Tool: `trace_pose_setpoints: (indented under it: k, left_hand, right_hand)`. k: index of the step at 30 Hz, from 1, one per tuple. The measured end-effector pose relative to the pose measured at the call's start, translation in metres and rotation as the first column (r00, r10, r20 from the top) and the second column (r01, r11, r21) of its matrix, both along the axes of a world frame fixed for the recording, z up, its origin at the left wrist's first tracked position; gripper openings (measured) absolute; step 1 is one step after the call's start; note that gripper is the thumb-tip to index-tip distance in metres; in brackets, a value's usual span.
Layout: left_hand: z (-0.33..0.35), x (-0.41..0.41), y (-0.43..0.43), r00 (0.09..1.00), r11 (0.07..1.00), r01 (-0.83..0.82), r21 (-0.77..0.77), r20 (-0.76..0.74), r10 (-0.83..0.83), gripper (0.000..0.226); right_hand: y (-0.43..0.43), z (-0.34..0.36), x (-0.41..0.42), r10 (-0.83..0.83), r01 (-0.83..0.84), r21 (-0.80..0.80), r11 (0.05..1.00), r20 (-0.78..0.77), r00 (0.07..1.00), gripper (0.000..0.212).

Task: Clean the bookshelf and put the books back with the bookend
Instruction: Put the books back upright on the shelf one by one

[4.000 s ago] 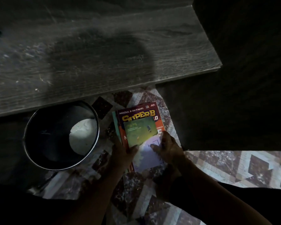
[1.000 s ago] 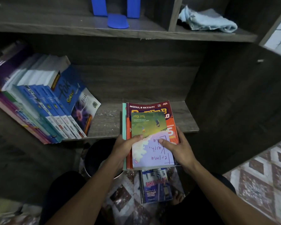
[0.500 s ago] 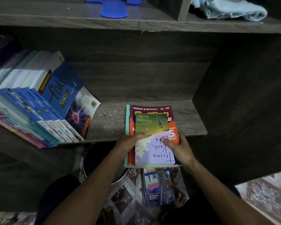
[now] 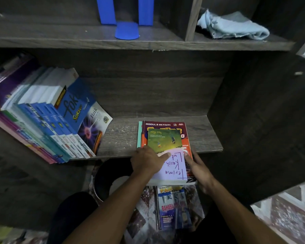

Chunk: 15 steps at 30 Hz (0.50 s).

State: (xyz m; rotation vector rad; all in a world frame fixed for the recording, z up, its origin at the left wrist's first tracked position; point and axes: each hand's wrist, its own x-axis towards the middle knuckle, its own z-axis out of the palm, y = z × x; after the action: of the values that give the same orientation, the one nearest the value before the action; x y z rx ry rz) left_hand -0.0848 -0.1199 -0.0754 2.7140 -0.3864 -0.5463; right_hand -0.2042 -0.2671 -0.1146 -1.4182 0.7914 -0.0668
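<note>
A dark wood-grain bookshelf (image 4: pixel 148 95) fills the view, with its upper shelf (image 4: pixel 60 36) running across the top and its lower shelf (image 4: pixel 206 136) ending at a front edge just beyond the person's forearms. On the left half of the lower shelf a row of books (image 4: pixel 48 117) leans leftward, its mostly blue and white spines reaching the front edge. The rightmost cover reads "fokus" and "Fizik". On the patterned tile floor (image 4: pixel 289 212), a dark round bin (image 4: pixel 109 178) stands below the shelf's front edge, partly hidden by the left forearm. A stack of books (image 4: pixel 158 125) lies flat on the right half of the lower shelf. Its far part rests on the board and its near end hangs over the front edge. The top item is a small booklet (image 4: pixel 165 140), green at the far end and lilac with handwriting at the near end. The left grip (image 4: pixel 146 162) holds the stack's near left corner, thumb stretched across the lilac cover and fingers curled over the edge. The right grip (image 4: pixel 199 169) holds the near right edge, fingers along the side. Another book (image 4: pixel 173 208) lies flat on the floor under the overhanging end, between the forearms. A crumpled pale blue cloth (image 4: pixel 234 25) lies in the right compartment of the upper shelf, beyond an upright divider (image 4: pixel 190 20). Left of that divider a blue bookend (image 4: pixel 127 30) stands upright, its flat tongue pointing toward the shelf's front edge.
</note>
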Motion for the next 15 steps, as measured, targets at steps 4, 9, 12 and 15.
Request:
trace_pose_setpoints:
  k: [4, 9, 12, 15]
  left_hand:
    - [-0.001, -0.001, -0.010, 0.994, 0.999, -0.037, -0.006, -0.100, 0.036, 0.109]
    - [0.006, 0.004, -0.023, 0.944, 0.980, -0.144, -0.135, -0.317, 0.095, 0.112]
    - [0.004, 0.019, -0.023, 0.867, 0.916, -0.270, -0.295, -0.488, 0.099, 0.081]
    - [0.005, 0.029, -0.015, 0.796, 0.859, -0.344, -0.379, -0.603, 0.053, 0.031]
  right_hand:
    - [0.002, -0.009, -0.002, -0.019, 0.019, -0.004, 1.000, -0.047, 0.999, 0.044]
    - [0.005, -0.005, -0.005, 0.006, -0.006, -0.013, 1.000, -0.010, 1.000, 0.048]
    - [0.005, -0.003, -0.004, -0.027, 0.026, 0.063, 0.998, 0.011, 1.000, 0.043]
    - [0.005, -0.003, -0.002, -0.023, 0.020, 0.098, 0.995, 0.021, 1.000, 0.036]
